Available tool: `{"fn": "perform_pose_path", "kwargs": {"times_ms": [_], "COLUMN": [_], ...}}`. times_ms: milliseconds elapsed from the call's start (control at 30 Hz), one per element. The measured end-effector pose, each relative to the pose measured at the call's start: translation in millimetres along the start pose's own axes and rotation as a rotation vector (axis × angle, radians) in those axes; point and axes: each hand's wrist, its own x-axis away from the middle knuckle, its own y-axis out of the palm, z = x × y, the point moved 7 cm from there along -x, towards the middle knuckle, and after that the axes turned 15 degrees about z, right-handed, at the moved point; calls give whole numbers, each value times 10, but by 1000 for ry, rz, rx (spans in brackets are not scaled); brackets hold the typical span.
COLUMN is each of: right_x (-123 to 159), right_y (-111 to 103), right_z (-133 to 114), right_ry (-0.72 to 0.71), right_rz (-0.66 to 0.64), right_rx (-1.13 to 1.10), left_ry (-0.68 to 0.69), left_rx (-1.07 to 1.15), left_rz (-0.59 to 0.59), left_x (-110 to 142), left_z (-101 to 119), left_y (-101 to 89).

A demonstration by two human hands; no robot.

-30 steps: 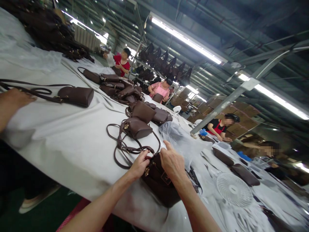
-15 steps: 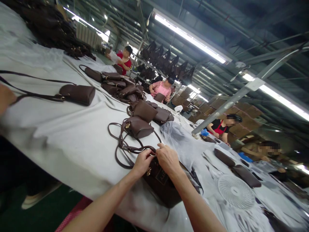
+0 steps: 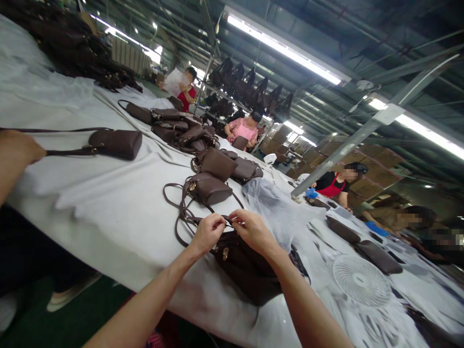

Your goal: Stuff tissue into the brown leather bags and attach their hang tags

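Note:
A dark brown handbag (image 3: 246,275) lies at the near edge of the white-covered table, a gold charm on its side. Above its top, my left hand (image 3: 208,233) pinches a dark brown strap (image 3: 228,220). My right hand (image 3: 253,232) closes on the same strap from the other side, fingertips close to the left ones. Just beyond my hands rests another brown bag (image 3: 210,189), its looped straps trailing left beside my left hand. What exactly sits between my fingertips is small and partly hidden.
Many brown bags (image 3: 181,128) are heaped farther back. At left, another person's hand (image 3: 21,147) grips the strap of a separate bag (image 3: 116,144). Clear plastic (image 3: 268,205) and a white fan (image 3: 362,280) lie to the right. Several people work around the table.
My hands have risen slightly and shifted left, still at the strap. The handbag's front has turned, hiding its label. The other person's hand at left has come further into view.

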Motion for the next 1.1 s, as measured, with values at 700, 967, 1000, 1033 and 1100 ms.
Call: {"fn": "perform_pose_path", "kwargs": {"times_ms": [700, 967, 1000, 1033, 1100], "right_x": [-76, -90, -91, -90, -88], "right_y": [272, 215, 208, 201, 189], "right_z": [80, 56, 56, 56, 54], "right_ry": [-124, -79, -74, -72, -72], "right_rz": [-115, -79, -80, -81, -80], "right_rx": [133, 114, 115, 116, 109], "left_ry": [-368, -333, -333, -336, -344], "left_rx": [379, 513, 528, 530, 520], "left_rz": [-43, 32, 53, 77, 120], "left_x": [-67, 29, 44, 56, 70], "left_z": [-214, -265, -275, -287, -308], "left_y": [148, 215, 229, 239, 253]}}
